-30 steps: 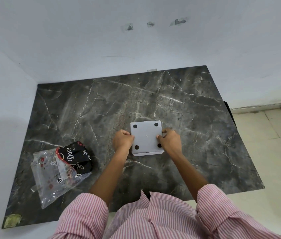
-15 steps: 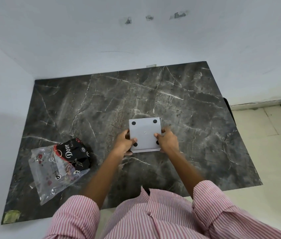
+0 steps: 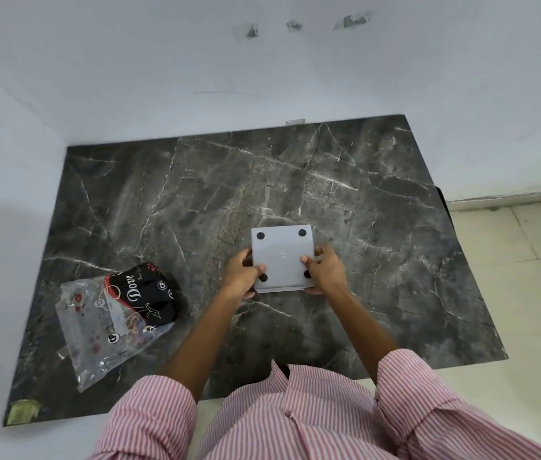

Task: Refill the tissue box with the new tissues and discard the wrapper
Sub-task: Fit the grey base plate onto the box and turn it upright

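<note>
I see the tissue box (image 3: 283, 257) upside down near mid-tabletop (image 3: 196, 200), grey base with four black feet facing up. Left hand (image 3: 241, 273) grips its left edge, thumb on the base by the near-left foot. Right hand (image 3: 323, 269) grips the right edge, thumb on the base too. Tissue pack (image 3: 123, 313) in clear wrapper with a black "Dove" label lies well apart at near left. Striped sleeves (image 3: 295, 416) at bottom.
</note>
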